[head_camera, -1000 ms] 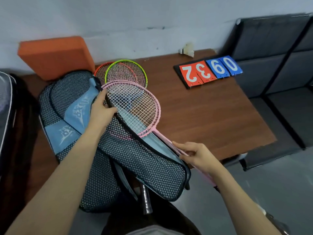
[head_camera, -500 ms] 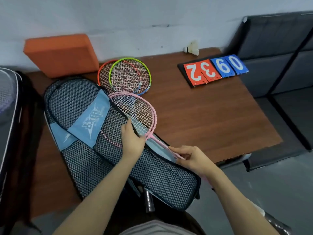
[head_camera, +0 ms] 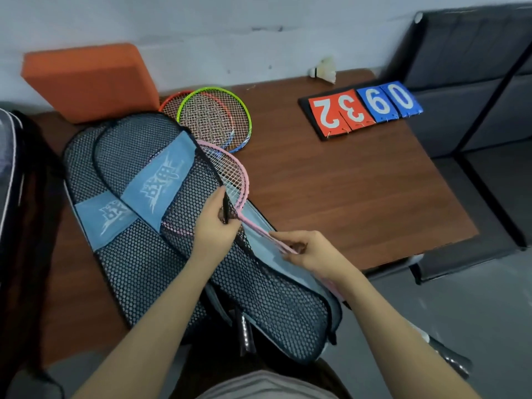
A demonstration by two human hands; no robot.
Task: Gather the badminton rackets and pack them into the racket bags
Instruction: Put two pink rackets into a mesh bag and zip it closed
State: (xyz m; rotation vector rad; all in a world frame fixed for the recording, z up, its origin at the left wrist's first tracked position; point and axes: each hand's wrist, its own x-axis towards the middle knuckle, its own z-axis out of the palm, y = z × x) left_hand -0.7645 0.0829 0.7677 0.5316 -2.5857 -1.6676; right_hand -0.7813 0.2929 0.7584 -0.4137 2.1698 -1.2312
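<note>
Left hand (head_camera: pixel 214 226) pinches mesh bag (head_camera: pixel 161 226) edge w/ right hand (head_camera: pixel 312 250) gripping thin pink racket (head_camera: pixel 239 180) shaft.

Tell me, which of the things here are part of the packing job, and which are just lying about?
Part of the job:
- pink racket, partly inside the mesh bag
- left hand holding the bag's edge
- right hand gripping the pink racket's shaft
- green racket and orange racket, not yet packed

Just lying about:
- scoreboard
- shuttlecock
- orange block
</note>
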